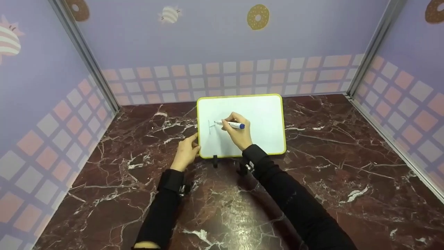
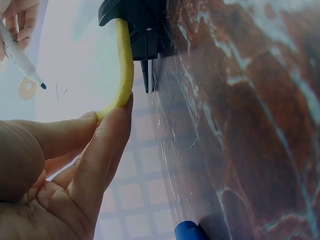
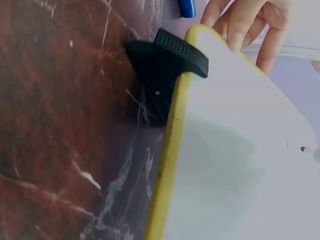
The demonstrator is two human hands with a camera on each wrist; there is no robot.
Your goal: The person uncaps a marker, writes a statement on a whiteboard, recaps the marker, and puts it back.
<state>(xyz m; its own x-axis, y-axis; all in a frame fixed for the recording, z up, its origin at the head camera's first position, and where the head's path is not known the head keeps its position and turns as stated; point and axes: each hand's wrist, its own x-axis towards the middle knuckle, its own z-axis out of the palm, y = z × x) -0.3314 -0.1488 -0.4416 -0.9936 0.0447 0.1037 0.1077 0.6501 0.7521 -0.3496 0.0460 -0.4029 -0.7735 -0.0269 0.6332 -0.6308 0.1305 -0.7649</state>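
Note:
A whiteboard with a yellow rim leans back on the marble-patterned table. My left hand pinches its lower left edge; the left wrist view shows thumb and fingers on the yellow rim. My right hand grips a white marker with a blue rear end, in front of the board's left half. Thin dark strokes stand just left of the dark marker tip. Whether the tip touches the board I cannot tell. A black clip holds the board's bottom edge.
Near the left hand, a small blue cylinder shows low in the left wrist view. Patterned walls close in the marble-patterned table at the back and both sides.

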